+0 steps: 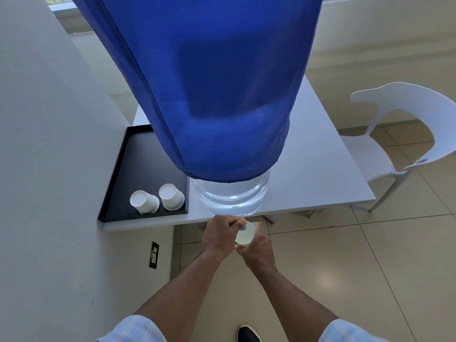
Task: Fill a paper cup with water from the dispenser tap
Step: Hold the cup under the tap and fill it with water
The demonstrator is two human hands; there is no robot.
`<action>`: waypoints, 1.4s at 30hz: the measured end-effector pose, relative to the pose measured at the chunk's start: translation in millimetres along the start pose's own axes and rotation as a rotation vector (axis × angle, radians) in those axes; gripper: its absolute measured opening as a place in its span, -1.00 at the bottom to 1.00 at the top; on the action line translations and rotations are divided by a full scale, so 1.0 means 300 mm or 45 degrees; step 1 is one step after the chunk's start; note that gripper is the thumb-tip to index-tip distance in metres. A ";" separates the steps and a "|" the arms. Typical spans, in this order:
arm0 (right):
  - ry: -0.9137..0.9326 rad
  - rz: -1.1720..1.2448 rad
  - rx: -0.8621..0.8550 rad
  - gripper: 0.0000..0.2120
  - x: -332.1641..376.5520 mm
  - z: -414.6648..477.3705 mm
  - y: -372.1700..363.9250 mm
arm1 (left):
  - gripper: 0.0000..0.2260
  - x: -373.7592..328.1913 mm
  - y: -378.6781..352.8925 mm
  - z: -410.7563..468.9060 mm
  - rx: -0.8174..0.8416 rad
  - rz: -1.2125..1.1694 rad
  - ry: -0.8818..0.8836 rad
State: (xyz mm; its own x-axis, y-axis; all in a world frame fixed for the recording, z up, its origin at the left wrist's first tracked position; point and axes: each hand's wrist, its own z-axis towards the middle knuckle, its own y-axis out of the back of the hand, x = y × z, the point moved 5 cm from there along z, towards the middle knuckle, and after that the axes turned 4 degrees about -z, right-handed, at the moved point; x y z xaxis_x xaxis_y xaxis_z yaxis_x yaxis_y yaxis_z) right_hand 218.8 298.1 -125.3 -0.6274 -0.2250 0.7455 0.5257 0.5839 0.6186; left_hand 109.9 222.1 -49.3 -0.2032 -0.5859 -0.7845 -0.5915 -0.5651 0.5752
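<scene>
A big water bottle (230, 196) under a blue cloth cover (209, 82) stands at the front edge of a white table (320, 169). Its tap (243, 227) juts past the table edge, mostly hidden by my left hand (219, 233), which is closed around it. My right hand (257, 250) holds a white paper cup (245, 234) upright directly under the tap, with its mouth facing up. The cup's inside looks pale; I cannot tell how much water is in it.
A black tray (128, 174) on the table's left holds two upside-down white paper cups (144, 202) (172, 196). A grey wall (49, 169) with a socket (154, 254) is at left. A white chair (407, 134) stands at right on the tiled floor.
</scene>
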 end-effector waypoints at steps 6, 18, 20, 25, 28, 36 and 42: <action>-0.011 0.009 0.002 -0.40 -0.008 0.000 0.001 | -0.90 0.026 0.000 0.013 0.030 -0.247 0.111; -0.010 0.028 -0.011 -0.41 -0.017 0.006 0.013 | -0.96 0.034 0.028 0.008 -0.017 -0.280 0.028; -0.008 0.034 -0.009 -0.41 -0.017 0.006 0.015 | -0.95 0.030 0.035 0.009 -0.013 -0.191 -0.038; -0.004 0.023 -0.014 -0.40 -0.013 0.003 0.018 | -0.90 0.030 0.045 0.008 0.012 -0.122 -0.074; -0.002 0.023 -0.011 -0.40 -0.011 0.002 0.017 | -0.88 0.026 0.046 0.003 0.027 -0.111 -0.087; 0.011 0.005 -0.004 -0.42 -0.011 -0.005 0.009 | -0.87 0.021 0.048 -0.002 0.031 -0.088 -0.110; -0.003 0.000 -0.001 -0.41 -0.013 0.004 0.004 | -0.86 0.026 0.044 -0.006 0.013 -0.099 -0.121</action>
State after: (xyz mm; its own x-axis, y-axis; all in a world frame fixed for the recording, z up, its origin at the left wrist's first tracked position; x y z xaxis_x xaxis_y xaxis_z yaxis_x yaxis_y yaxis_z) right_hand 221.2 300.7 -127.8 -0.6286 -0.2229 0.7451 0.5263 0.5834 0.6186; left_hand 102.0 209.1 -47.4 -0.2289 -0.4827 -0.8454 -0.6159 -0.6007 0.5097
